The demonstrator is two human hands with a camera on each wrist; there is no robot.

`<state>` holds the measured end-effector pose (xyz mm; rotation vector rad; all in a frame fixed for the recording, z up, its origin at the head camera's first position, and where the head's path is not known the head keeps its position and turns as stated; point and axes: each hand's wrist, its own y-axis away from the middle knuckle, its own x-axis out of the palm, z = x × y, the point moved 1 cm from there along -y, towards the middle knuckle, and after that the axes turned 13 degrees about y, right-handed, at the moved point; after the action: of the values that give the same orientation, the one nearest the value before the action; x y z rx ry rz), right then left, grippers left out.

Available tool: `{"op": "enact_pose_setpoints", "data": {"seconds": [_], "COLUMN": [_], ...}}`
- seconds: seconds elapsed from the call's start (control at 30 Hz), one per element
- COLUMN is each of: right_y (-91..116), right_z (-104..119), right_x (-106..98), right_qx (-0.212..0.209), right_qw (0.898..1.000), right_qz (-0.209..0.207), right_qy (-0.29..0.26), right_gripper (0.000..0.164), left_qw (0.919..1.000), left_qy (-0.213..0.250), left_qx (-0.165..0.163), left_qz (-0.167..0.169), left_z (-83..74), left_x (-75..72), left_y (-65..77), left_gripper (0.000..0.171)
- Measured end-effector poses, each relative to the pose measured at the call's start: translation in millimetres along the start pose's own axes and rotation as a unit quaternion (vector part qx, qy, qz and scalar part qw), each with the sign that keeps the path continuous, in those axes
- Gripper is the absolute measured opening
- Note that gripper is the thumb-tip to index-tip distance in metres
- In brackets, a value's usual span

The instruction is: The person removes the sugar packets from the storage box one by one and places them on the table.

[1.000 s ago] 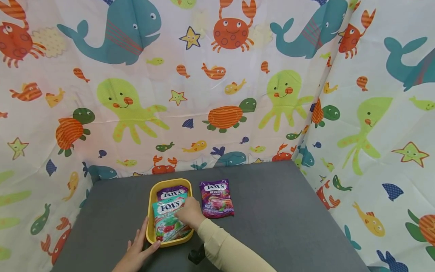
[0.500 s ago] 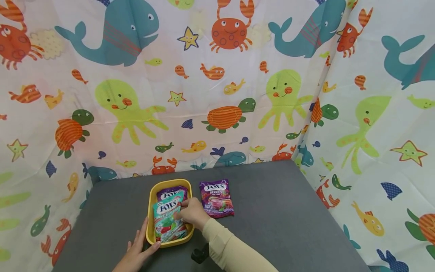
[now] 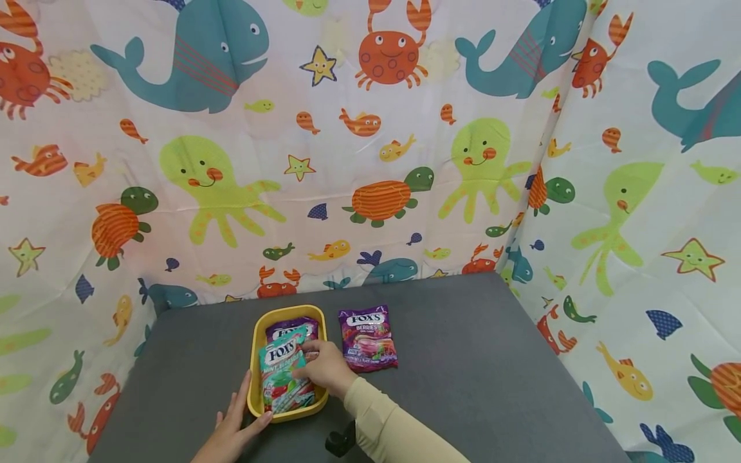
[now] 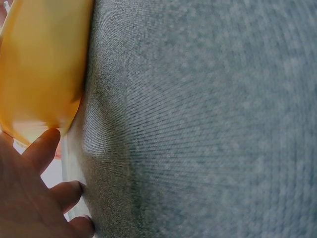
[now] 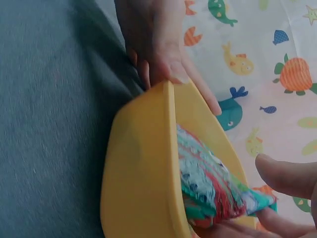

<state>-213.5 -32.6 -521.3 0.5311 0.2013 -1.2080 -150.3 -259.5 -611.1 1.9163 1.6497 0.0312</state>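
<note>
A yellow plastic tub holds a teal FOX'S mint candy bag lying over a purple FOX'S candy bag. My right hand reaches over the tub's right rim, thumb above the teal bag and fingers curled round its right edge, which is tilted up. In the right wrist view the teal bag bulges inside the tub, its edge between thumb and fingers. My left hand rests against the tub's near left corner, thumb at the front rim, index finger straight along the side. Its other fingers are spread near the table.
Another purple FOX'S berries candy bag lies flat on the grey table, right of the tub. A curtain printed with sea animals stands behind and at the sides. A small black object is beside my right sleeve.
My right hand has shifted slightly, its fingers now curled at the teal bag's edge. The teal bag's right side has tilted up, showing more purple bag beneath. The left hand and tub hold still.
</note>
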Motion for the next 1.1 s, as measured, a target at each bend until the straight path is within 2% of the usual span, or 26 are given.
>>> {"op": "enact_pose_setpoints", "data": {"seconds": [0.2, 0.4, 0.67, 0.93, 1.1], "right_y": [-5, -8, -10, -13, -16], "right_z": [-5, -6, -6, -9, -10], "right_x": [6, 10, 12, 7, 0], "right_qx": [0.011, 0.006, 0.020, 0.023, 0.028], "right_qw": [1.000, 1.000, 1.000, 0.999, 0.996], "right_qz": [0.003, 0.010, 0.009, 0.010, 0.011], "right_qy": [0.008, 0.016, 0.002, -0.046, -0.083], "right_gripper": [0.045, 0.033, 0.053, 0.058, 0.056], "left_qw": [1.0000, 1.0000, 1.0000, 0.9999, 0.9998], "left_qy": [0.003, 0.004, 0.005, 0.010, 0.013], "left_qx": [0.002, 0.003, 0.004, 0.008, 0.017], "left_qz": [0.002, 0.003, 0.003, 0.004, 0.004], "left_z": [2.3, 4.5, 3.2, 4.0, 2.9], "left_x": [0.1, 0.6, -0.2, -0.9, -0.7], "left_y": [-1.3, -2.9, -1.8, 0.0, 1.2], "left_gripper": [0.104, 0.103, 0.103, 0.102, 0.102]}}
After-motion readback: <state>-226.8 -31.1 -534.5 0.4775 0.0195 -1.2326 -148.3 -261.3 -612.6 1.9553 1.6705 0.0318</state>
